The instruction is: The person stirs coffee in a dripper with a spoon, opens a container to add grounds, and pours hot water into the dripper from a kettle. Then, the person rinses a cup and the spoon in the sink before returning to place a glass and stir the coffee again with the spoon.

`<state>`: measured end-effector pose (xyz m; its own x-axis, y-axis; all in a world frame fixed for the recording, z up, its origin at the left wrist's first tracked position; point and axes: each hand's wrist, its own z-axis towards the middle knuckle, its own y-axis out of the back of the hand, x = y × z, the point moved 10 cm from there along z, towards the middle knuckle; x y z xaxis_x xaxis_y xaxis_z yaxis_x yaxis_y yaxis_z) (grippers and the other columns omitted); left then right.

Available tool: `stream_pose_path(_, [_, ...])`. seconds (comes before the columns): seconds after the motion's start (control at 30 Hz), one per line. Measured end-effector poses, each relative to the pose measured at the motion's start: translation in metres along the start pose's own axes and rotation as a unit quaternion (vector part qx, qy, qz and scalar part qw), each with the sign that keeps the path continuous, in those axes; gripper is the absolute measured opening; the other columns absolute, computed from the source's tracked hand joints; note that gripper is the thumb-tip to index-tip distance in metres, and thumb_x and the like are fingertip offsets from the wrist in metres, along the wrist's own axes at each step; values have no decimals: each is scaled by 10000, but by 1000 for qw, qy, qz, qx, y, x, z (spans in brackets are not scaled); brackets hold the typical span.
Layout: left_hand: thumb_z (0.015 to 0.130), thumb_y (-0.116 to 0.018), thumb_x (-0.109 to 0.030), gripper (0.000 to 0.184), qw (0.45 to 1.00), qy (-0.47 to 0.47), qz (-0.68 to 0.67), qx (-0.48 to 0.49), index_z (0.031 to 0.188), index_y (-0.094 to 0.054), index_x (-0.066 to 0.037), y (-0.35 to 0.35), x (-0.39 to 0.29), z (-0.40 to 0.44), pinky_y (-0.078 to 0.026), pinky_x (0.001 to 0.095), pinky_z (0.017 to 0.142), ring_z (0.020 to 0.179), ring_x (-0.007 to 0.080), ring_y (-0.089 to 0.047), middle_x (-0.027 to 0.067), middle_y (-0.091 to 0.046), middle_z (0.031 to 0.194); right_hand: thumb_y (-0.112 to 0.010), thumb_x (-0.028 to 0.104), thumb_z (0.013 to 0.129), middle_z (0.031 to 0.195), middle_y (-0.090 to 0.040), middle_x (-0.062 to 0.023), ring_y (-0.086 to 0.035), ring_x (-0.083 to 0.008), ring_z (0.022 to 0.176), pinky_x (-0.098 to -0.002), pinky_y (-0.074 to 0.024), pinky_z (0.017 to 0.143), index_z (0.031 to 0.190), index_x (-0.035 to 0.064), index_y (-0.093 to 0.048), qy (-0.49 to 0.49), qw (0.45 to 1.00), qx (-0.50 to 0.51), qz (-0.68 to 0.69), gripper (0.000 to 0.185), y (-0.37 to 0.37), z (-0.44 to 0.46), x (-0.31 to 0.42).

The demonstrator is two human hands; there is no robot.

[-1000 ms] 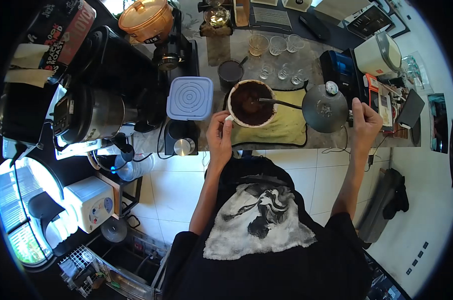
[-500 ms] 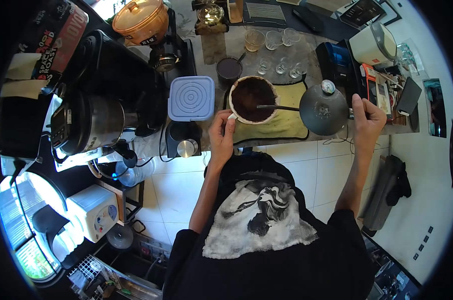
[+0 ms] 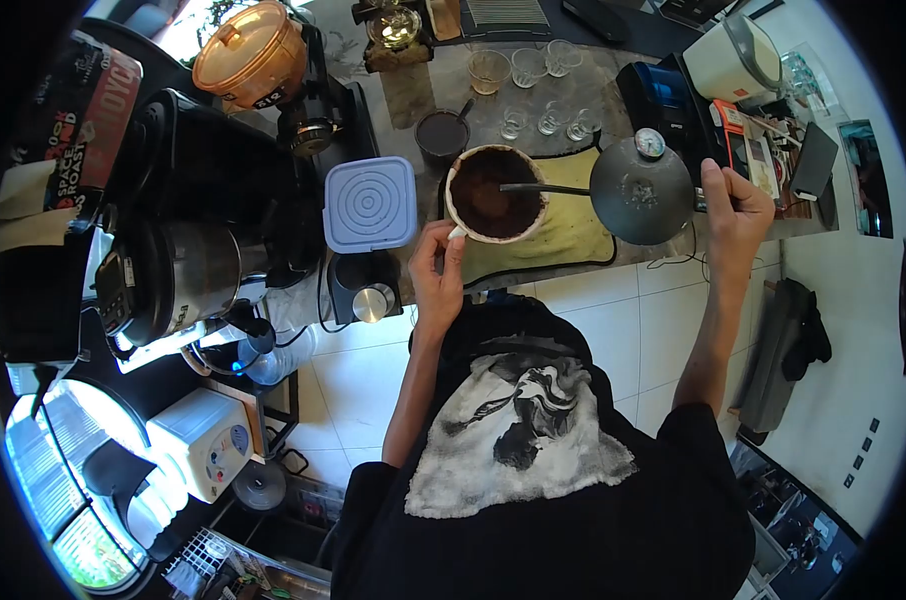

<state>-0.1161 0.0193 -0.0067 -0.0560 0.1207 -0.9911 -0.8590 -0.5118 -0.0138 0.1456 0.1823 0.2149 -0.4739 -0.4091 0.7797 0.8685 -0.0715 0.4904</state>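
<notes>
My left hand (image 3: 438, 280) pinches the small handle of a white coffee dripper (image 3: 513, 240) at the counter's front. Inside it lie dark, wet coffee grounds (image 3: 481, 212) in a filter. From the right, my right hand (image 3: 738, 215) grips the handle of a black gooseneck kettle (image 3: 638, 210). A round thermometer (image 3: 650, 144) sticks up from the kettle's lid. The thin spout (image 3: 553, 189) reaches over the dripper's rim, its tip above the grounds. Whether water flows from it I cannot tell. What stands under the dripper is hidden.
Beneath the kettle and dripper is a yellow-green cloth (image 3: 573, 235). A dark cup (image 3: 441, 137) with a spoon stands just behind the dripper. Several small glasses (image 3: 550, 118) are farther back. Left are a blue-lidded container (image 3: 370, 203), a silver-knobbed device (image 3: 371, 302) and black machines.
The kettle's spout tip has shifted slightly towards the far side of the dripper. My head view has turned a little. Both hands keep their holds.
</notes>
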Motion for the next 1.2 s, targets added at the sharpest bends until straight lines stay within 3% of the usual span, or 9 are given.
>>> stream_pose_path(0.63, [1004, -500, -244, 231, 999, 20, -6, 25, 1002, -566, -22, -2, 4, 1, -327, 210, 607, 689, 45, -400, -28, -504, 850, -628, 119, 904, 563, -327, 91, -260, -13, 553, -240, -182, 494, 587, 46, -378, 4, 1000, -3, -5, 410, 3, 14, 7])
stream_pose_path(0.7, [982, -535, -260, 274, 998, 60, -33, 8, 920, -534, 7, 0, 7, 1, -313, 232, 618, 712, 76, -390, 8, -496, 831, -629, 117, 903, 564, -329, 91, -261, -13, 555, -239, -182, 493, 587, 43, -382, 1, 1000, 4, -5, 407, 4, 11, 9])
stream_pose_path(1.2, [1001, -503, -275, 267, 992, 53, -106, 40, 904, -528, -28, -6, 3, 8, -245, 205, 553, 638, 32, -323, -45, -395, 780, -644, 116, 893, 576, -366, 94, -277, -12, 561, -232, -192, 509, 601, 31, -434, 34, 999, -27, -15, 370, 24, 19, 23])
